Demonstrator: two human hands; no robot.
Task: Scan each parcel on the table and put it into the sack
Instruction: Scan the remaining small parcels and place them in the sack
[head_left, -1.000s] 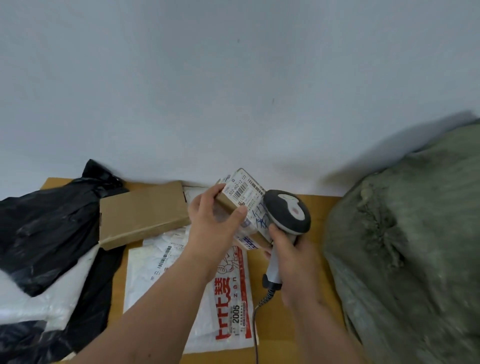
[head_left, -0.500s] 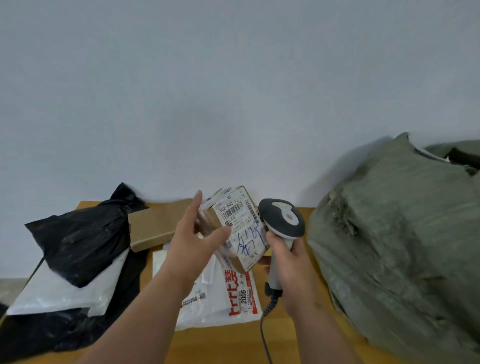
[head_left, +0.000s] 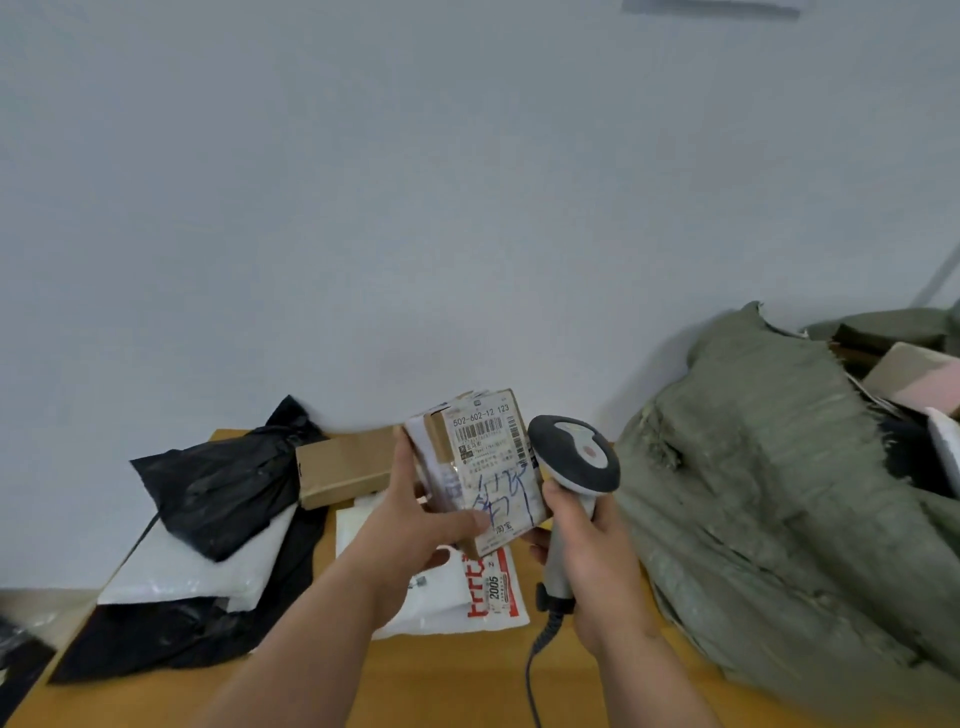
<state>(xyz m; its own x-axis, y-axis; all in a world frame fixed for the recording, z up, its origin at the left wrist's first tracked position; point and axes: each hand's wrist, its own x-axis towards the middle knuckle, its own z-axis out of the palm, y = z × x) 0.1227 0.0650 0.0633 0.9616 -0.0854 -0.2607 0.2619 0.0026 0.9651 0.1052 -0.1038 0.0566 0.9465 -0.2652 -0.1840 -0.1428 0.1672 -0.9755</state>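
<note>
My left hand (head_left: 410, 525) grips a small cardboard parcel (head_left: 483, 467) lifted above the table, its white label with a barcode and blue scribble facing me. Just to its right, my right hand (head_left: 592, 551) holds a grey and white barcode scanner (head_left: 574, 460) by the handle, the scanner head beside the parcel's top edge. A grey-green woven sack (head_left: 769, 499) stands at the right, its mouth open at the far right with parcels (head_left: 914, 384) inside.
On the wooden table (head_left: 457, 670) lie a brown box (head_left: 343, 462), a white mailer with red print (head_left: 467, 597), black plastic bags (head_left: 218, 483) and a white padded mailer (head_left: 197, 571) at the left. The scanner cable (head_left: 532, 670) trails toward me. A pale wall rises behind.
My view has tilted up and right, showing the sack's open mouth. The parcel has turned more upright with its label toward me, and the scanner stays close beside it.
</note>
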